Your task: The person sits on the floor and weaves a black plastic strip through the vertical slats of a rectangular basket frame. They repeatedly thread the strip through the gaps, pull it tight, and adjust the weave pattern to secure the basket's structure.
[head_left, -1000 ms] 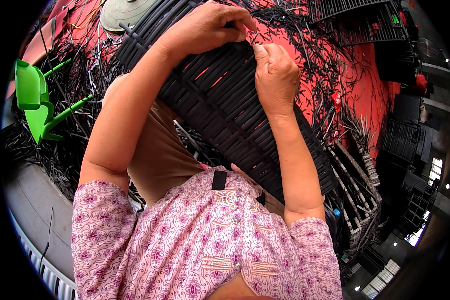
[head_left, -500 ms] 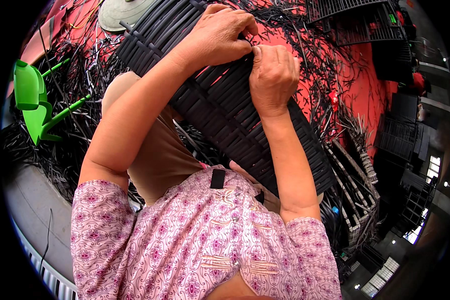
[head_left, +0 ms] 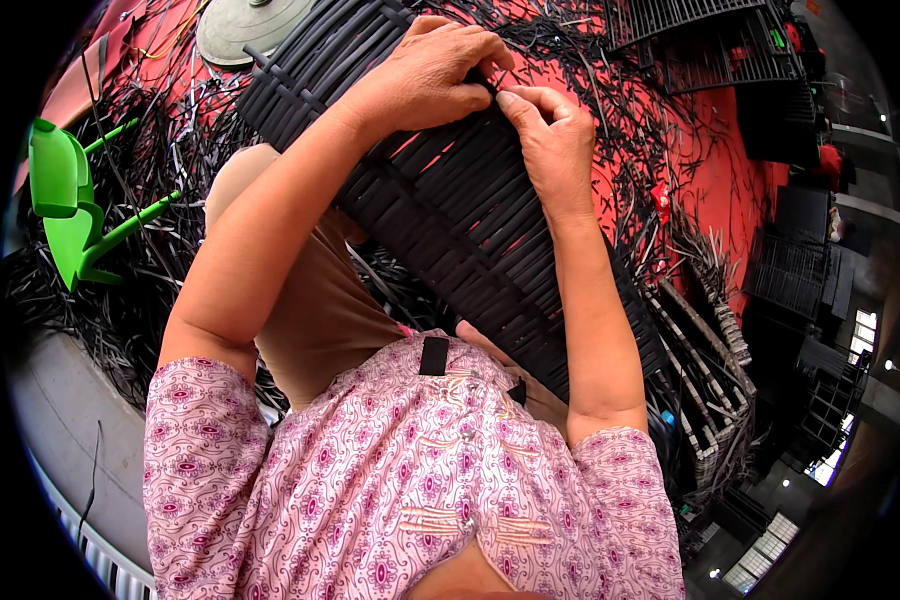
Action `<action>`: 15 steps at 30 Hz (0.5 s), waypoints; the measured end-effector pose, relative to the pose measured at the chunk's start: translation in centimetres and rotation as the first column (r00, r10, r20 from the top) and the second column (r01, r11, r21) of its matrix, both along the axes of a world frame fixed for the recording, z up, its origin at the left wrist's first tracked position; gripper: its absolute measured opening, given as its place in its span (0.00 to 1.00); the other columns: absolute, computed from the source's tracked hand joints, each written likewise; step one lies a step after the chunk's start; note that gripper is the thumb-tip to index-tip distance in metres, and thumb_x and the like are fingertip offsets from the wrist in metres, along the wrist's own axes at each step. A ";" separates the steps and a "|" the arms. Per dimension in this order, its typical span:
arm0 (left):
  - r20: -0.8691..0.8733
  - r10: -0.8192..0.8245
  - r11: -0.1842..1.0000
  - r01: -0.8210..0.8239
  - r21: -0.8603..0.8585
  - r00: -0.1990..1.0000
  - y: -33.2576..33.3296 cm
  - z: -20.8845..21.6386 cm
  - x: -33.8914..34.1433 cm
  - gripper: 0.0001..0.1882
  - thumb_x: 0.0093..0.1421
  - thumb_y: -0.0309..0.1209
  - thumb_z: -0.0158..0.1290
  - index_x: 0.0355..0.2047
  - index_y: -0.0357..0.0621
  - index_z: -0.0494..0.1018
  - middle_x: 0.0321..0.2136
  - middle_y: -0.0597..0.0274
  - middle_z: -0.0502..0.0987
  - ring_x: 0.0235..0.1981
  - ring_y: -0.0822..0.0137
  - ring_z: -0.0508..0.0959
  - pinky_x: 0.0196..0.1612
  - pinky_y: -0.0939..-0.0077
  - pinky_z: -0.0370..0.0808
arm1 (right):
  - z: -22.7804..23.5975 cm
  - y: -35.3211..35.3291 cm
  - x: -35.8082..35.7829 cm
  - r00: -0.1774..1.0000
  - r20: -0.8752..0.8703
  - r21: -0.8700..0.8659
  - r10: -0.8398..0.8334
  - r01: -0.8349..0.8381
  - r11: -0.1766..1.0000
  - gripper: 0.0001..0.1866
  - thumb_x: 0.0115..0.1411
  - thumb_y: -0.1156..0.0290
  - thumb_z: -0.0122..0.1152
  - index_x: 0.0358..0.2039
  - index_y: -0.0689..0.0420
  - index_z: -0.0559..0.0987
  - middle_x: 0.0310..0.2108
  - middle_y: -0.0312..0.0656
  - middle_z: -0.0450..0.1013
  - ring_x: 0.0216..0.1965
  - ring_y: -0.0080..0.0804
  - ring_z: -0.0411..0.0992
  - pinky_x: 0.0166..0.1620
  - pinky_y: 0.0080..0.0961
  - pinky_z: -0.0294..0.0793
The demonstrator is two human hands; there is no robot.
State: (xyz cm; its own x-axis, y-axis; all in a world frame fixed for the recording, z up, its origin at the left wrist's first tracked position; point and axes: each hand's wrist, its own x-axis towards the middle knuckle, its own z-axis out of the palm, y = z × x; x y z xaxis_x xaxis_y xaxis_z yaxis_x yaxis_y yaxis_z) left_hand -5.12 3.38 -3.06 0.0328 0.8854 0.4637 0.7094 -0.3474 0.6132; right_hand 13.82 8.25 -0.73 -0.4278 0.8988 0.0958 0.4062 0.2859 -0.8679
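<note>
A long panel woven from black flat strips (head_left: 445, 225) lies slantwise across my lap, from the upper left down to the right. At its far right edge my left hand (head_left: 432, 78) is closed, fingers bent and thumb tip pressed by the edge. My right hand (head_left: 558, 150) meets it there, thumb and bent forefinger pinching close to the left fingertips. A short bit of black strip (head_left: 491, 86) shows between the two hands; most of it is hidden by the fingers. Red floor shows through gaps in the weave.
Tangled black strips (head_left: 135, 290) cover the red floor (head_left: 715, 185) on the left and far side. A green dustpan (head_left: 58, 175) lies at left, a round grey-green lid (head_left: 245, 30) at the far left. Black woven frames (head_left: 735, 55) stand far right; a wrapped frame (head_left: 705, 390) sits nearer.
My right hand has turned, its forefinger and thumb now showing more, and its forearm has shifted slightly right. The panel has tilted a little; the left hand stays nearly in place.
</note>
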 end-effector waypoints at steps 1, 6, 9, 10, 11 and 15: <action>0.001 0.005 1.000 -0.005 -0.012 1.000 0.0 0.1 0.2 0.21 0.54 0.29 0.57 0.50 0.47 0.77 0.35 0.64 0.79 0.43 0.65 0.80 0.67 0.62 0.58 | -0.5 0.1 0.2 1.000 -0.026 0.005 0.004 -0.004 1.000 0.11 0.61 0.66 0.71 0.38 0.62 0.88 0.27 0.39 0.82 0.30 0.24 0.77 0.38 0.25 0.76; -0.037 0.113 0.993 -0.112 0.021 0.993 -0.2 -0.2 1.2 0.21 0.54 0.28 0.57 0.50 0.47 0.77 0.36 0.64 0.79 0.44 0.66 0.80 0.69 0.61 0.56 | -0.7 0.6 0.2 0.996 -0.090 -0.064 0.017 -0.022 0.998 0.10 0.61 0.69 0.71 0.38 0.62 0.88 0.27 0.38 0.82 0.30 0.23 0.77 0.38 0.24 0.76; -0.023 -0.051 0.999 0.051 0.010 0.998 0.2 -0.1 -0.2 0.24 0.54 0.26 0.56 0.53 0.48 0.76 0.38 0.65 0.80 0.47 0.67 0.80 0.69 0.61 0.57 | -0.6 0.4 0.3 0.995 -0.089 -0.027 0.042 -0.044 0.999 0.09 0.60 0.70 0.71 0.37 0.62 0.88 0.29 0.39 0.82 0.31 0.23 0.78 0.39 0.24 0.77; -0.010 -0.138 0.990 0.138 0.001 0.990 0.2 0.2 -1.0 0.25 0.54 0.25 0.56 0.54 0.48 0.76 0.38 0.66 0.80 0.48 0.68 0.79 0.69 0.62 0.57 | 0.1 -0.1 0.3 0.996 -0.072 0.012 0.061 -0.060 0.998 0.08 0.60 0.71 0.71 0.37 0.63 0.87 0.30 0.39 0.82 0.32 0.23 0.78 0.40 0.24 0.77; 0.110 -0.185 0.978 0.193 -0.073 0.977 -0.1 0.5 -1.6 0.28 0.53 0.22 0.56 0.57 0.48 0.76 0.40 0.68 0.81 0.49 0.69 0.78 0.68 0.63 0.58 | 0.4 -0.4 0.2 0.995 -0.055 0.049 0.080 -0.077 0.996 0.08 0.60 0.72 0.71 0.37 0.63 0.87 0.31 0.39 0.82 0.33 0.23 0.78 0.40 0.24 0.78; 0.114 -0.191 0.979 0.197 -0.047 0.975 0.0 0.5 -1.9 0.28 0.52 0.21 0.57 0.55 0.49 0.78 0.40 0.69 0.81 0.49 0.67 0.78 0.66 0.65 0.60 | 0.0 -0.1 0.3 0.992 -0.071 0.047 0.101 -0.098 0.994 0.08 0.59 0.73 0.71 0.36 0.64 0.87 0.33 0.39 0.82 0.34 0.22 0.78 0.40 0.23 0.78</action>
